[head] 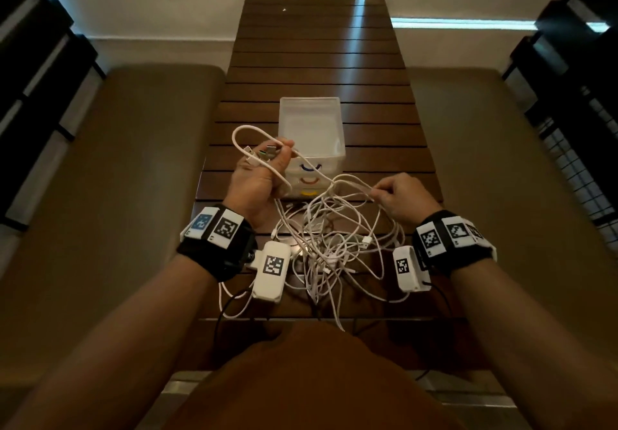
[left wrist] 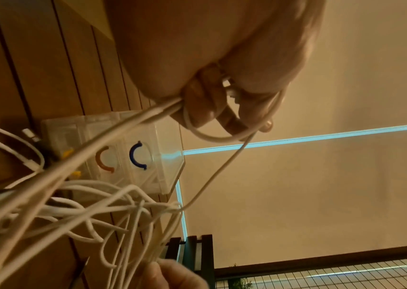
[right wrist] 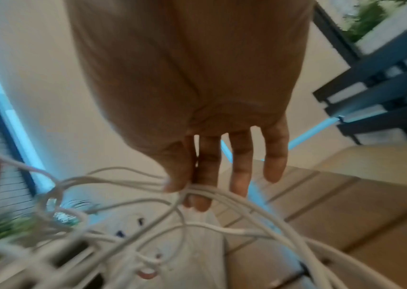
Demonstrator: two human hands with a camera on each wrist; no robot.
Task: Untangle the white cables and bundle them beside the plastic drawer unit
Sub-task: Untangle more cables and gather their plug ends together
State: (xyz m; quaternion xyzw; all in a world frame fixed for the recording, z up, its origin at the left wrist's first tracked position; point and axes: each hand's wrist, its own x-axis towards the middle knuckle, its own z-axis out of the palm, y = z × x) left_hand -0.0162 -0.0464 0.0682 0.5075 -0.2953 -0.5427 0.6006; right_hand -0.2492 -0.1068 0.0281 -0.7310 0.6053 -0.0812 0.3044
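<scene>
A tangle of white cables [head: 329, 239] lies on the slatted wooden table [head: 317, 61], just in front of the clear plastic drawer unit [head: 312, 135]. My left hand [head: 259, 175] is raised left of the unit and grips a looped cable with several plugs [head: 264, 153] between its curled fingers [left wrist: 204, 109]. My right hand [head: 398, 195] is held right of the unit and pinches several cable strands [right wrist: 148, 181] between thumb and forefinger [right wrist: 180, 176]; its other fingers hang straight. Strands run taut from both hands down to the tangle. The drawer unit [left wrist: 133, 154] shows blue, orange and yellow handles.
Padded benches [head: 133, 162] flank the table on both sides. Dark slatted furniture [head: 568, 95] stands at the far left and right. Some cables hang over the table's near edge [head: 334, 319] towards my lap. The far half of the table holds nothing.
</scene>
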